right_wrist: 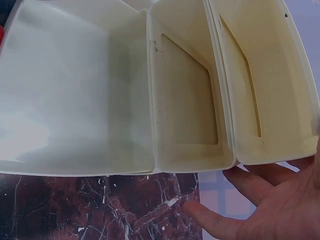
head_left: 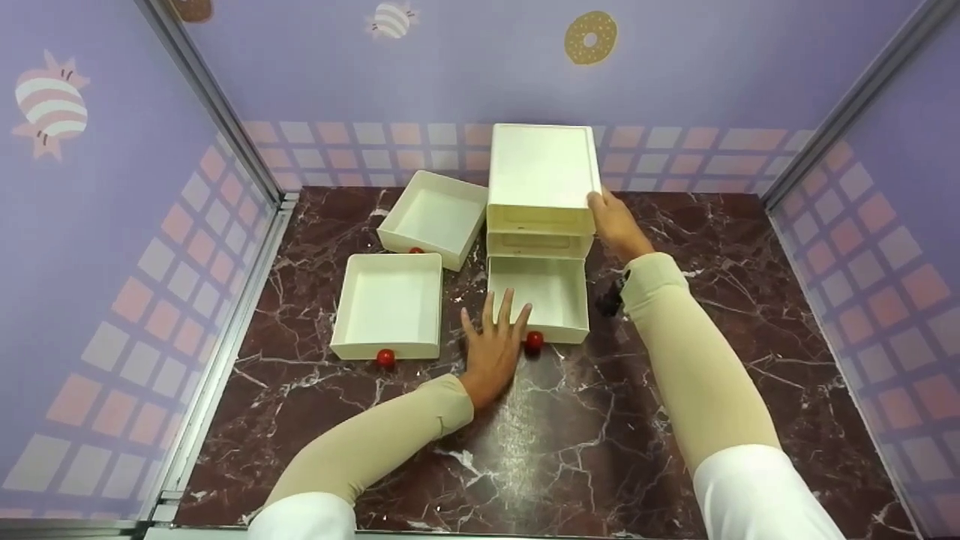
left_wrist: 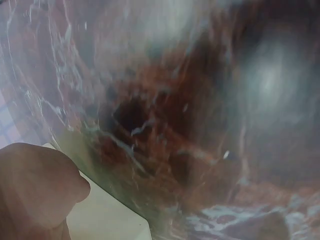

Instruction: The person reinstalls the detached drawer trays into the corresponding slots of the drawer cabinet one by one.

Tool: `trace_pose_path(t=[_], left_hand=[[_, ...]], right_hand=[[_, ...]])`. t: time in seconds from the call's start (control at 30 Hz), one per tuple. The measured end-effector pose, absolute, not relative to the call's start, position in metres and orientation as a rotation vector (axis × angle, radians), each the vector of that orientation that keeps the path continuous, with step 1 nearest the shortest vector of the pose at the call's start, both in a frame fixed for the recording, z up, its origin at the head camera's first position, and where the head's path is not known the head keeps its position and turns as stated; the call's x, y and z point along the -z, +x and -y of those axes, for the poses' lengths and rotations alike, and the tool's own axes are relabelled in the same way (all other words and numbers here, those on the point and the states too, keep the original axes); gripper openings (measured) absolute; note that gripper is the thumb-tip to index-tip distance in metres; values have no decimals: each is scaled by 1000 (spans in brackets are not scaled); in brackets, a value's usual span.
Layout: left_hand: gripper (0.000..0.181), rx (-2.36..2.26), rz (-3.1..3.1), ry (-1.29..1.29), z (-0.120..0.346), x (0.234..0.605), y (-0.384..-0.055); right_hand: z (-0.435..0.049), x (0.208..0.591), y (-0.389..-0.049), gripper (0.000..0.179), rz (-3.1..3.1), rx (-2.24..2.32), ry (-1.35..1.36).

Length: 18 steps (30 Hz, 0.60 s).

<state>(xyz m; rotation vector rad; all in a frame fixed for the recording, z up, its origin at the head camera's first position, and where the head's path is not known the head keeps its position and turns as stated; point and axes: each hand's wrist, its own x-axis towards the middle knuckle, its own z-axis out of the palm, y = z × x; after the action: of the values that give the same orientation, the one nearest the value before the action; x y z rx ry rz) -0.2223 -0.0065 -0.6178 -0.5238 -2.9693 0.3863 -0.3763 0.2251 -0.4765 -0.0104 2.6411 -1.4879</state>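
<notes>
A white drawer cabinet (head_left: 544, 165) stands near the back wall, its two upper slots without drawers. Its bottom drawer (head_left: 555, 292) is pulled out toward the front and has a round red knob (head_left: 534, 340). My left hand (head_left: 493, 356) is at that drawer's front left corner, fingers spread and overlapping it. With my right hand (head_left: 619, 225) I hold the cabinet's right side, thumb at the top front corner. In the right wrist view, the fingers (right_wrist: 250, 185) lie along the side wall beside the upper slots (right_wrist: 190, 100).
Two loose white drawers lie left of the cabinet: a front one (head_left: 390, 300) with a red knob (head_left: 385, 358), and an angled one (head_left: 439, 214) behind it. Patterned panels (head_left: 420, 75) enclose the dark marbled table (head_left: 555, 465) at the back and both sides.
</notes>
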Motion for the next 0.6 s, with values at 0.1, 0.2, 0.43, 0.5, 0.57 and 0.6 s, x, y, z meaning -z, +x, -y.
trace_pose_path(t=[0.1,0.2,0.43,0.5,0.57,0.6], left_hand=[[79,-358,2935,-516,3,619,-230],[77,-363,2924,-505,2,617,-237],[72,-333,2965,-504,0,609,-248],[73,-333,2983,-505,-1,608,-252],[74,-339,2992,-499,-1,608,-256],[75,-345,2992,-495,-2,609,-258]], right_hand=[[-226,476,-376,62,-2639,1499,1],[-224,475,-376,61,-2637,1509,-5],[-226,473,-374,61,-2643,1478,11],[-226,474,-374,61,-2640,1479,16],[-226,475,-374,61,-2642,1467,20],[-225,476,-374,61,-2643,1463,14]])
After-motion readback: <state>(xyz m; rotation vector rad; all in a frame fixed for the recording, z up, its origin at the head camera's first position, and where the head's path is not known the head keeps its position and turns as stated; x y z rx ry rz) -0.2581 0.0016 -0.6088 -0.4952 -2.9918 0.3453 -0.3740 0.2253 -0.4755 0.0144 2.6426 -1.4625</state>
